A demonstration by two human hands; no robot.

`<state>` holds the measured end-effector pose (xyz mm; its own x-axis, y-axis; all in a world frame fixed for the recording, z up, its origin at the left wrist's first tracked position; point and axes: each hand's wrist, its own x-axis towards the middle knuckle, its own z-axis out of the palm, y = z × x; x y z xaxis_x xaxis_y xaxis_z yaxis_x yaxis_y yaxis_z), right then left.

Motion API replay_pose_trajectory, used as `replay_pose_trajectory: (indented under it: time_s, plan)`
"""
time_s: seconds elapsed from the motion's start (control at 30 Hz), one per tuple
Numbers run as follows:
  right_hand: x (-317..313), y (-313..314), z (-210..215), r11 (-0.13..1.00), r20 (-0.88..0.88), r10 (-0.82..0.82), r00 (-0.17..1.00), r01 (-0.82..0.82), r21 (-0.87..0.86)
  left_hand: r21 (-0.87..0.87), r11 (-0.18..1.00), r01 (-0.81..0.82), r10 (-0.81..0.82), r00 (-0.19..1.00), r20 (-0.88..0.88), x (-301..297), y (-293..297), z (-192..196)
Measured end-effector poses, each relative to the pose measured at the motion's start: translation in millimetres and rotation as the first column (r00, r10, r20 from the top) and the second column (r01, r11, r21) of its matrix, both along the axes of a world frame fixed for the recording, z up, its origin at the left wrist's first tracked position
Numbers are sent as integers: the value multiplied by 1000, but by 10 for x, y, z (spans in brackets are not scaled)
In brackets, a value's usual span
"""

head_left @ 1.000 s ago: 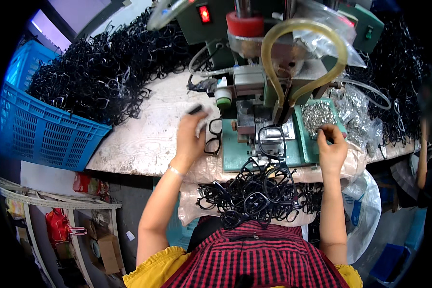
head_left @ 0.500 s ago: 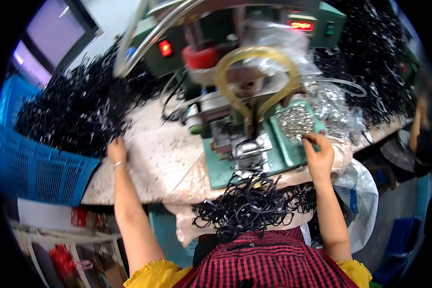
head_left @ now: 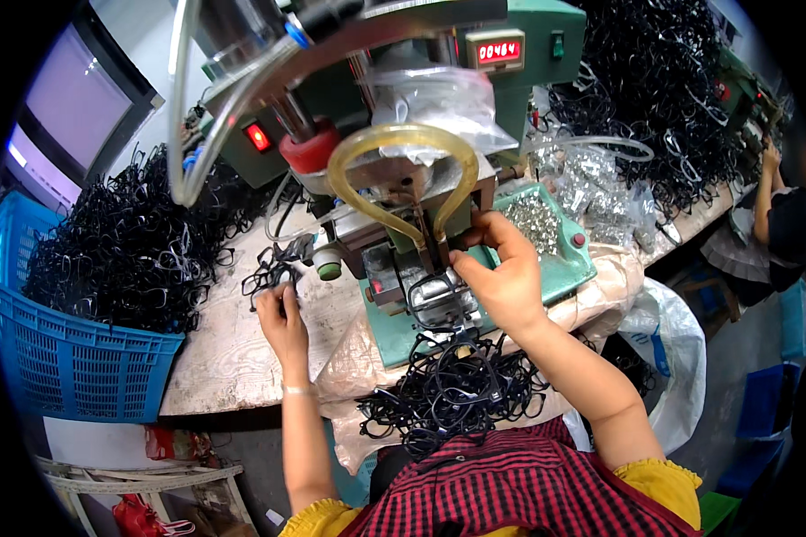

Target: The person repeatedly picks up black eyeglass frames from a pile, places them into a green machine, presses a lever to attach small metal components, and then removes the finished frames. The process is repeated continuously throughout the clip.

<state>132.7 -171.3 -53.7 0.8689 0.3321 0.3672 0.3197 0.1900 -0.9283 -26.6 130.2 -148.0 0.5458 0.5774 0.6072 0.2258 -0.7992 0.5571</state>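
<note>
My left hand (head_left: 284, 331) is closed on a few black glasses frames (head_left: 276, 271) over the wooden tabletop, left of the press. At the press, my right hand (head_left: 510, 282) has thumb and forefinger together beside the tool head; anything between them is too small or hidden. Below the tool head, a black glasses frame (head_left: 413, 295) appears to lie on the metal fixture (head_left: 441, 302). A yellowish tube loop (head_left: 403, 134) arches over the fixture. Behind my right hand sits a green tray (head_left: 570, 261) holding small shiny metal pieces (head_left: 533, 224).
A blue basket (head_left: 81, 358) heaped with black frames (head_left: 125, 242) stands left. More frames (head_left: 457, 385) lie before the press, near my lap. Bags of metal pieces (head_left: 591, 192) and another frame pile (head_left: 663, 98) are right. Another person's arm (head_left: 766, 192) shows at far right.
My right hand has moved left from the tray of metal pieces to the press head. My left hand has come right from the basket's heap, now with glasses frames. The view has shifted.
</note>
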Motion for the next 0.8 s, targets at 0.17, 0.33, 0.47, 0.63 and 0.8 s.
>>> replay_pose_trajectory:
  time_s: [0.17,0.33,0.47,0.63,0.8]
  plan:
    - [-57,-40,-32,999,-111,47,993,-44,28,-160,711,685,-430,603,672,10,-1162,1111]
    - [-199,48,149,972,-226,165,960,-119,205,-31,646,763,-605,536,588,388,-1268,1611]
    - [-229,54,147,971,-251,156,955,-101,218,23,700,714,-593,562,576,356,-1292,1589]
    - [-309,85,28,921,-332,223,917,-86,381,27,730,683,-555,570,606,406,-1306,1552]
    - [-501,-53,153,967,-208,172,963,-125,221,126,725,677,-641,597,484,337,-1463,1493]
